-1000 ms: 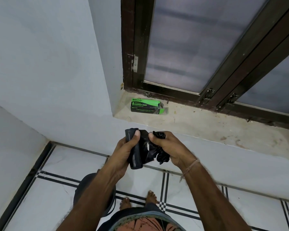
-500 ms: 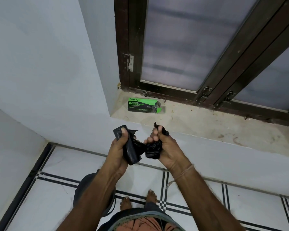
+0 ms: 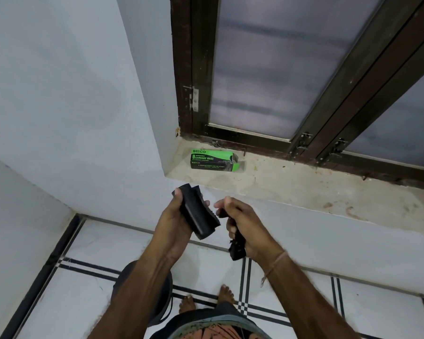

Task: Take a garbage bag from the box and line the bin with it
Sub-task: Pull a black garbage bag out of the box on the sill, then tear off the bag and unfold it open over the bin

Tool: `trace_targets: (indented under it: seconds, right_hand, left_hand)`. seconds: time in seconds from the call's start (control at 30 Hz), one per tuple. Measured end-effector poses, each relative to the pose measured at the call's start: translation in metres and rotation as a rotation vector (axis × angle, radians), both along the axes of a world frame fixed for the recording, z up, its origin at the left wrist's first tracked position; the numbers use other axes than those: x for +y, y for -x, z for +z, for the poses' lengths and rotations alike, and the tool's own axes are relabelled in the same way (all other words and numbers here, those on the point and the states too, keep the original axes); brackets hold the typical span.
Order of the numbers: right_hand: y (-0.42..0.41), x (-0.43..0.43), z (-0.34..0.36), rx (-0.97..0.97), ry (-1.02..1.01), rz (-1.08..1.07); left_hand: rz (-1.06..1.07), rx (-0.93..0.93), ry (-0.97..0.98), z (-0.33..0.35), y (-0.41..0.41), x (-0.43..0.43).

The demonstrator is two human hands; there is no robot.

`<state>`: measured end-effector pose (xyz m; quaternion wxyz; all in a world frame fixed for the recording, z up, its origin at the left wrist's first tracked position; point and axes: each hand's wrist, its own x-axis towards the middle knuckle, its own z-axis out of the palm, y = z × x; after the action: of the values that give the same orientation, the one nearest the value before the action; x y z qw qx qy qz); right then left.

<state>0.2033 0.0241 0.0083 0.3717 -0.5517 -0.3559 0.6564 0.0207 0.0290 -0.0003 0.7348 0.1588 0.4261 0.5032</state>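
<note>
Left hand [image 3: 175, 222] fingers grip the bag roll [image 3: 198, 214], right hand [image 3: 245, 228] fingers clutch a torn-off bag [image 3: 236, 248]; the forearms partly hide the bin [image 3: 130, 280], box [image 3: 213, 160] on the sill [image 3: 304, 184].

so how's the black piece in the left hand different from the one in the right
The roll in the left hand is a thick, compact cylinder, mostly exposed. The torn-off bag in the right hand is a thin crumpled strip, mostly hidden in the fist, hanging below it. Both are black plastic.
</note>
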Motion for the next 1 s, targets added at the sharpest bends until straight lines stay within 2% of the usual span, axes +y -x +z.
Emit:
trace_targets:
  seconds: [0.13,0.27,0.37,0.47,0.57,0.63,0.7,0.77,0.8,0.9,1.0]
  right_hand:
    - [0.007,-0.004,0.005,0.02,-0.028,0.208]
    - [0.008,0.0,-0.001,0.094,-0.078,0.073]
    - [0.002,0.005,-0.004,0.125,-0.118,0.06]
    - [-0.009,0.023,-0.009,0.19,-0.122,-0.031]
    - [-0.033,0.044,-0.014,0.214,-0.103,-0.15]
    - [-0.058,0.06,-0.018,0.195,-0.105,-0.209]
    - [-0.084,0.074,-0.02,0.166,-0.106,-0.275]
    - [-0.103,0.089,-0.022,0.132,-0.11,-0.331]
    - [-0.11,0.097,-0.024,0.122,-0.112,-0.353]
    - [-0.119,0.118,-0.031,0.099,-0.125,-0.388]
    - [-0.123,0.133,-0.039,0.075,-0.126,-0.399]
  left_hand:
    - [0.013,0.096,-0.058,0.009,-0.011,0.005]
    - [0.063,0.113,-0.108,0.012,-0.022,0.012]
    - [0.152,0.102,-0.097,0.016,-0.033,0.023]
    - [0.135,0.191,-0.09,0.018,-0.044,0.04]
    - [0.055,0.422,-0.107,0.014,-0.059,0.059]
    - [0.061,0.657,-0.116,0.007,-0.068,0.078]
    - [0.023,1.1,-0.247,-0.003,-0.07,0.102]
    - [-0.142,1.533,-0.402,-0.015,-0.069,0.129]
    - [-0.258,1.671,-0.423,-0.02,-0.071,0.142]
    - [-0.533,1.839,-0.375,-0.034,-0.074,0.168]
    - [-0.464,1.82,-0.392,-0.038,-0.074,0.176]
